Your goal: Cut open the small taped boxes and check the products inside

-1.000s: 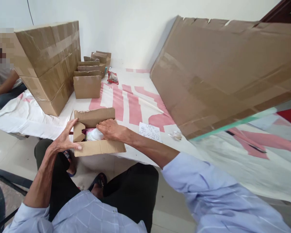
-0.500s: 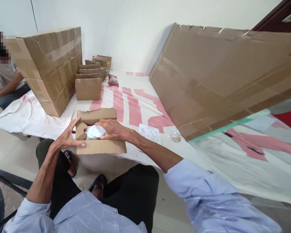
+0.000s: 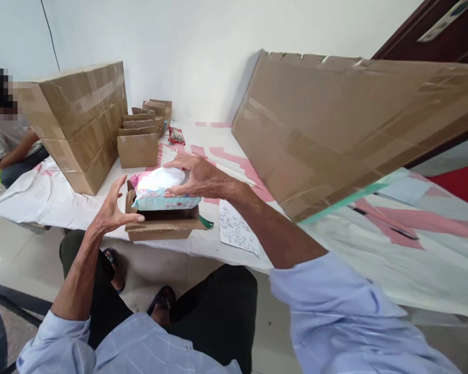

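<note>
My right hand (image 3: 197, 176) grips a pack of wet wipes (image 3: 148, 196), its fingers and thumb about the end of the white lid. The pack is pink and light blue and sits raised at the mouth of a small open cardboard box (image 3: 159, 228), over the dark inside. At the box's left end is my left hand (image 3: 111, 210), fingers spread, with the thumb stretched along the near flap. A bit of green (image 3: 206, 222) sticks out at the box's right end; what it belongs to is hidden.
Taped cartons (image 3: 81, 124) are stacked at the left, beside several open boxes (image 3: 138, 150) and a red packet (image 3: 176, 136). A drawn-on sheet (image 3: 237, 228) lies right of my box. A large cardboard sheet (image 3: 335, 119) leans at the right. Another person (image 3: 8, 135) sits far left.
My right hand has lifted the wipes pack from inside the box to its mouth. My left hand's fingers have spread away from the box end. The view has shifted slightly.
</note>
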The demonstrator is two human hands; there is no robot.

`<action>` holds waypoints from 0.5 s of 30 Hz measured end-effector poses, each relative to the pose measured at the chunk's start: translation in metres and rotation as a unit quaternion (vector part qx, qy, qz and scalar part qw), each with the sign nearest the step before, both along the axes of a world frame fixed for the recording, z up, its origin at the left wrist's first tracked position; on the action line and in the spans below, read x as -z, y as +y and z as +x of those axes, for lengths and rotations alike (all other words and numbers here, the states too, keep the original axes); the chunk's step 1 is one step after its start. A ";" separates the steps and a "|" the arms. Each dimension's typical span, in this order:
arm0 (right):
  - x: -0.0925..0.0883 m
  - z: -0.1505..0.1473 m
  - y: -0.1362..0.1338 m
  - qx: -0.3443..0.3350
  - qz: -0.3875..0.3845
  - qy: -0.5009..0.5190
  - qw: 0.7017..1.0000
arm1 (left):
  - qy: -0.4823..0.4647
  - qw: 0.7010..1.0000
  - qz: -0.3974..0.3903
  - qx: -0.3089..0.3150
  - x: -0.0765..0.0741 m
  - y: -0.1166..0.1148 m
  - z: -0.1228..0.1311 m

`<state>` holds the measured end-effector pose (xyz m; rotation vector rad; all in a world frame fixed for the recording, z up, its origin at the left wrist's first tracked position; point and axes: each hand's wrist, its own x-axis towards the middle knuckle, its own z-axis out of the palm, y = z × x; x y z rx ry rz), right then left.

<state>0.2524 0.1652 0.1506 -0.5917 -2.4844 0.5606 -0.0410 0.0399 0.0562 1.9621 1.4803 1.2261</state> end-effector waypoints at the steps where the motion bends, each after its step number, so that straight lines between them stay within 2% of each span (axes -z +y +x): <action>1: -0.006 0.000 0.000 0.001 0.000 0.016 1.000 | -0.011 1.000 0.017 0.015 -0.007 0.005 0.005; 4: -0.025 -0.001 -0.003 -0.003 -0.019 0.071 0.997 | -0.069 0.993 0.065 0.066 -0.029 0.023 0.021; 8: -0.038 0.004 -0.015 -0.009 -0.068 0.142 0.988 | -0.168 0.975 0.123 0.073 -0.053 0.034 0.043; 11: -0.031 0.016 -0.027 0.017 -0.096 0.213 0.972 | -0.213 0.963 0.159 0.052 -0.065 0.028 0.052; 15: -0.008 0.024 -0.047 0.028 -0.078 0.280 0.956 | -0.233 0.955 0.184 -0.009 -0.079 0.011 0.059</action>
